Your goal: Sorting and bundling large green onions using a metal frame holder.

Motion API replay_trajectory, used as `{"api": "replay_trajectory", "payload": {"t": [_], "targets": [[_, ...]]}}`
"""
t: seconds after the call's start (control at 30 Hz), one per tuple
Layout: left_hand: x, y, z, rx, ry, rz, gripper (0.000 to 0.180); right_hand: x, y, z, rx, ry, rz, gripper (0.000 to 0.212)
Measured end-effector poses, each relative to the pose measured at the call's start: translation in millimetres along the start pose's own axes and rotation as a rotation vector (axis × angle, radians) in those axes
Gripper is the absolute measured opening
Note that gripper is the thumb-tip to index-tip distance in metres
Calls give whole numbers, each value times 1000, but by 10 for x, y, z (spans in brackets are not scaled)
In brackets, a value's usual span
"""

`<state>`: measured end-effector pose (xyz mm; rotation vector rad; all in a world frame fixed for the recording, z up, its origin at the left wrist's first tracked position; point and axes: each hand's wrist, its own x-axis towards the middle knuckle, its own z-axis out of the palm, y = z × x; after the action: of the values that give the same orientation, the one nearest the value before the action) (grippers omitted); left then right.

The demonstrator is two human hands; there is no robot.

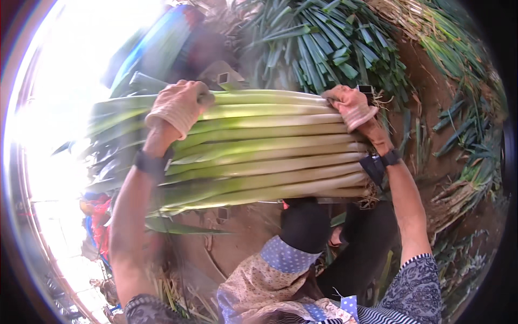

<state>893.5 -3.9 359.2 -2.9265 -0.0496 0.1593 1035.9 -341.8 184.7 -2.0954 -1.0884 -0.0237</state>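
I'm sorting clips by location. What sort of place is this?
Probably a produce sorting or bundling spot, perhaps on a farm: leek-like stalks lie lined up in front of the person, a big heap of dark green leaves shows beyond them, and the ground looks like bare brown earth.

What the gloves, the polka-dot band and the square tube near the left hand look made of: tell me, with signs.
Gloves: probably knitted fabric, matte; the cuffs look textured. Polka-dot band: likely cloth, matte; it drapes softly. Square tube: perhaps metal, dull grey; its hollow end has thin walls.

Leeks [243,152] — green shading into white.
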Motion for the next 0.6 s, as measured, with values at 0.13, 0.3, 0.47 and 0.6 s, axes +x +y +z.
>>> {"api": "replay_trajectory", "payload": {"t": [0.13, 0.3, 0.47, 0.6], "targets": [[73, 104, -74, 58, -92, -1, 17, -4, -59, -67, -44, -16, 71, 18], [95, -2, 48, 101, -114, 7, 19, -2, -190, -51, -89, 37, 86, 34], [112, 49, -41, 204, -184, 26, 25, 25, -247, -73, -68, -15, 96, 38], [54, 83, -86, 76, -69, -42, 40, 6, -198, -29, -97, 19, 99, 33]]}}
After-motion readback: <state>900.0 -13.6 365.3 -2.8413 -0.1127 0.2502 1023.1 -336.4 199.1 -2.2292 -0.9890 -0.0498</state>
